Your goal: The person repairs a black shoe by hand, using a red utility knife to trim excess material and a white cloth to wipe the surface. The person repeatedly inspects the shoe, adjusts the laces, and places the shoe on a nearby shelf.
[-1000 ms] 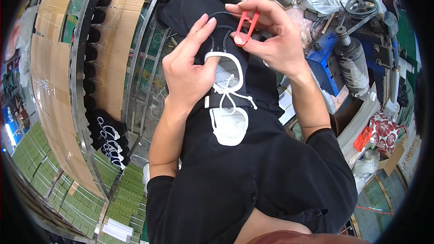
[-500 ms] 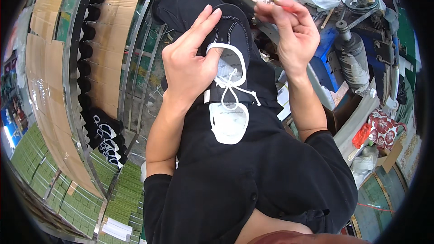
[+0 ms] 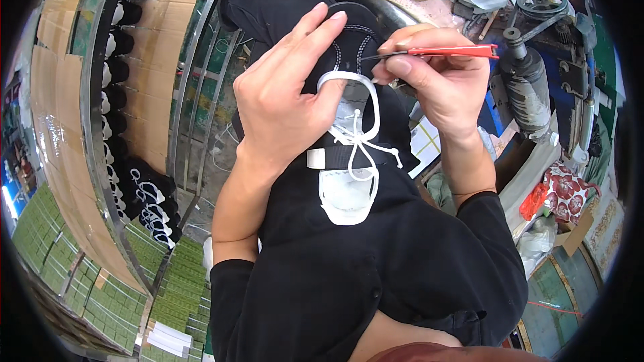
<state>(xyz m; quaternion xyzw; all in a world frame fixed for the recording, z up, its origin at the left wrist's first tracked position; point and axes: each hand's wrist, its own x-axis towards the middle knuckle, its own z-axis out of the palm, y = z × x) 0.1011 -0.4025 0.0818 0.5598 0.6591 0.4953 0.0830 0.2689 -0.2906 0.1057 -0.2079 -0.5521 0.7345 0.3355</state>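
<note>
A black shoe [image 3: 388, 108] with white collar trim, white laces tied in a bow and pale stitching on its toe lies on my lap, toe pointing away. My left hand [image 3: 285, 90] grips its left side, the thumb at the collar opening and the fingers stretched along the upper. Over the toe's right side, my right hand [image 3: 443, 77] pinches a slim red-handled tool [image 3: 453, 50]. Its thin dark tip points left, close to the stitching; I cannot tell whether it touches. A black strap [image 3: 365, 157] with a white end crosses the shoe behind the bow.
On the left stands a metal rack [image 3: 107, 94] with cardboard sheets and a row of black shoes [image 3: 119, 70]. More laced black shoes [image 3: 153, 208] lie lower there. At right are a machine with a handwheel [image 3: 541, 2], a grey cylinder [image 3: 524, 94] and a floral bag [image 3: 565, 191].
My right hand has come down and inward to the shoe's toe, and the red-handled tool now shows plainly in it. My left hand and the shoe have shifted slightly right.
</note>
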